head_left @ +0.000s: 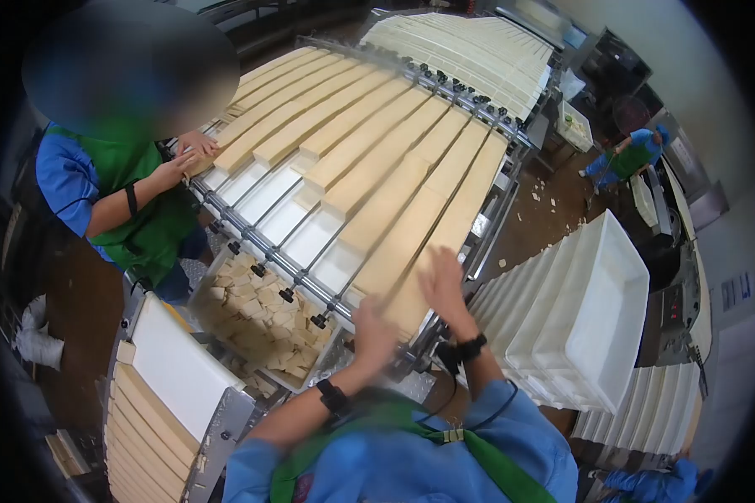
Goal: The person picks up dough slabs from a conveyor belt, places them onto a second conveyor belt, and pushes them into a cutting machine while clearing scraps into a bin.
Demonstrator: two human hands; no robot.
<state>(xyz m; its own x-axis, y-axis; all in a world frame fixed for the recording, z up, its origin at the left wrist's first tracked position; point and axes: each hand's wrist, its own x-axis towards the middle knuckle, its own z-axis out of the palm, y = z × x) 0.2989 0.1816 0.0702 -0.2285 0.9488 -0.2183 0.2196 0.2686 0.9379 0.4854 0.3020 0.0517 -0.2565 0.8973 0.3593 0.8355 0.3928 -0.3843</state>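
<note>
Long pale-yellow strips (386, 222) lie side by side in lanes on a slanted white conveyor, split by thin metal rods. My right hand (445, 285) rests on the far-right strip (459, 226), its fingers stretched out over the top. Lower down, near the front end of the same lanes, my left hand (375, 327) is smeared by motion, so its fingers do not show clearly. A metal bar (268, 247) with black knobs runs along the conveyor's front edge, to the left of my left hand.
A bin (264, 318) full of broken pale pieces stands below the front edge. Nested white trays (596, 310) rise on my right. A co-worker in a green apron (134, 193) has both hands on the left-hand strips. More strips (147, 427) lie on a lower-left rack.
</note>
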